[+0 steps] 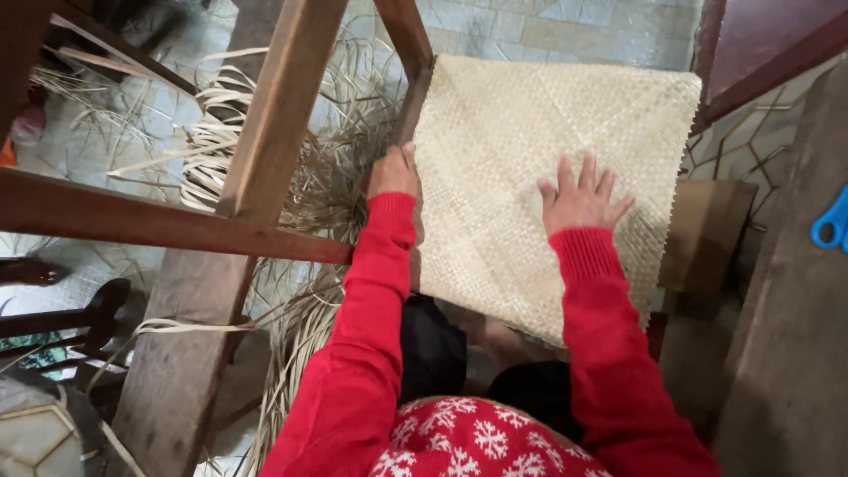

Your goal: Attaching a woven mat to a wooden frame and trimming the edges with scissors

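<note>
Floor: pale grey-green tiles (530,26) at the far side, patterned tile (751,146) with a hexagon outline at the far right. Loose dry palm strips (327,168) lie scattered over the floor at centre left, with a bundle of flatter pale strips (212,150) further left. A dark wooden frame (274,115) crosses the left half of the view: one slanted upright, one horizontal rail below it, a second slanted bar meeting the mat's far left corner. A rough wooden plank (177,353) lies under the frame, near left. At the right, a grey weathered wooden beam (786,336) runs near to far, and a blue plastic object (832,221), looped like scissor handles, rests on it at the right edge. A brown cardboard piece (707,230) sits just beside the mat's right edge. The woven mat (495,132), pale straw colour with a diagonal weave and a serrated right edge, lies centre, spread in front of the person and tilted slightly. Left hand (393,172): fingers curled over the mat's left edge, gripping it beside the frame bar. Right hand (581,199): open, fingers spread, palm pressed flat on the mat's surface, holding nothing. Both sleeves red; the near garment shows white snowflakes. No labels or signs visible.
</note>
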